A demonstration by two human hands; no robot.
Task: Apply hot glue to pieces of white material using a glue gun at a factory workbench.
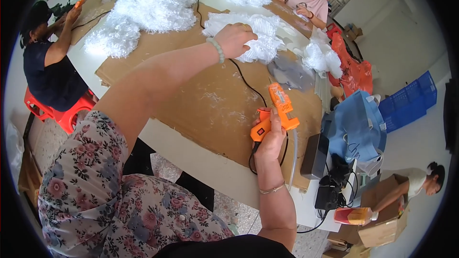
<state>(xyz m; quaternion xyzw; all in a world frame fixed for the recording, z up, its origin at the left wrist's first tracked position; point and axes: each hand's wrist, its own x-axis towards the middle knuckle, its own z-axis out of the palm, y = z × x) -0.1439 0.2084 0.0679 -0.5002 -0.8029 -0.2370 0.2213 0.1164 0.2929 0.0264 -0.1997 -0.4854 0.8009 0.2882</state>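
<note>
Near the right edge of the brown cardboard (201,126), the orange glue gun (282,101) stands with its front end away from the wearer, the right hand (270,144) wrapped around its grip. Its shell looks like light, stiff plastic, best held by that grip, fingers clear of the probably hot front; the translucent glue stick (294,157) at its rear and the black cord (247,84) could tug or snag. Farther off, the left hand (233,40) rests on the white fringed material (265,24), fingers bent; whether they pinch it, I cannot tell. That heap seems nearly weightless, soft and apt to shed, as loose strands (213,96) suggest, so gathering a broad handful should beat plucking single threads.
</note>
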